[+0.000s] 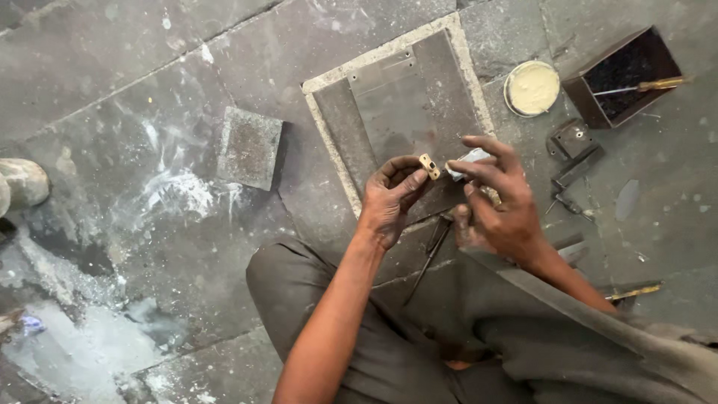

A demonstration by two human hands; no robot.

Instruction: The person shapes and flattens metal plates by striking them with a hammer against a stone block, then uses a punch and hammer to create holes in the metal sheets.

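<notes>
Hands first: we count two, both ours. We pinch one small brass piece (pixel 429 166), flat, tan, with holes, between thumb and fingers of the left hand (pixel 390 200); the right hand (pixel 499 203) grips one pale rag (pixel 467 161) just beside it. Below lies one dark rod (pixel 430 256). Beyond sit one metal sheet (pixel 407 105), one stone block (pixel 250 147), one round tin (pixel 532 87), one open box (pixel 624 75)
</notes>
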